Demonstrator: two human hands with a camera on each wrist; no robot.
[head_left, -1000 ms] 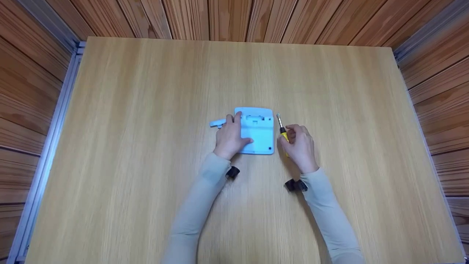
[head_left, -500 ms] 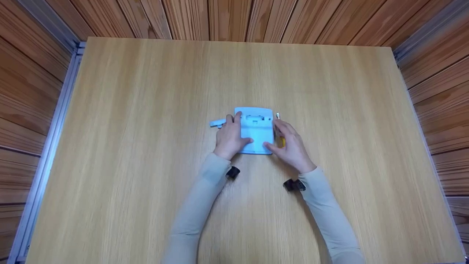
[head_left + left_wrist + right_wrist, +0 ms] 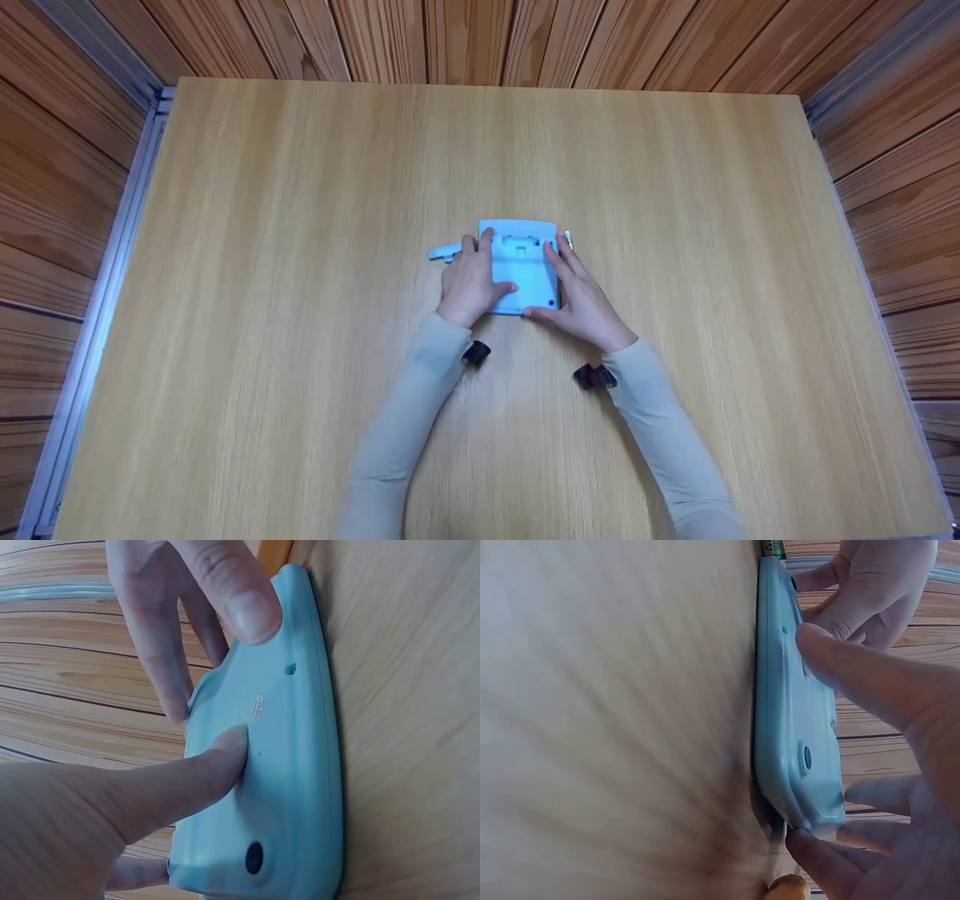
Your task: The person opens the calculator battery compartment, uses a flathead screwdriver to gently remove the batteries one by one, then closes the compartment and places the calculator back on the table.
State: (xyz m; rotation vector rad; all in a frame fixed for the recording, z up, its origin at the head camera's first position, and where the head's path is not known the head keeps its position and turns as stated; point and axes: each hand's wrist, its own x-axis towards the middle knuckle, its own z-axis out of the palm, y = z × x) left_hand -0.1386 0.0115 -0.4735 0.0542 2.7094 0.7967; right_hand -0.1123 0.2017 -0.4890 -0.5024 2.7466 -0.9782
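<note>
A light-blue calculator [image 3: 526,276] lies back side up on the table, its battery recess uncovered near the far edge. My left hand [image 3: 467,281] holds its left side, thumb pressing on the back and fingers around the far left edge. On the right, my right hand [image 3: 585,307] grips the near right corner, thumb at the near edge and fingers along the right side. A yellow-handled screwdriver [image 3: 568,238] lies just beyond that side, mostly hidden by the right hand; its handle shows as orange [image 3: 275,553] in the left wrist view.
A small light-blue battery cover [image 3: 445,252] lies beside the left hand. In the right wrist view, a green and gold battery-like end [image 3: 772,547] shows past the calculator. Wood-panelled walls [image 3: 469,37] border the wooden table [image 3: 300,225].
My right hand has let go of the screwdriver, leaving it right of the calculator, and has moved left onto the calculator's right side and near edge. My left hand stays put.
</note>
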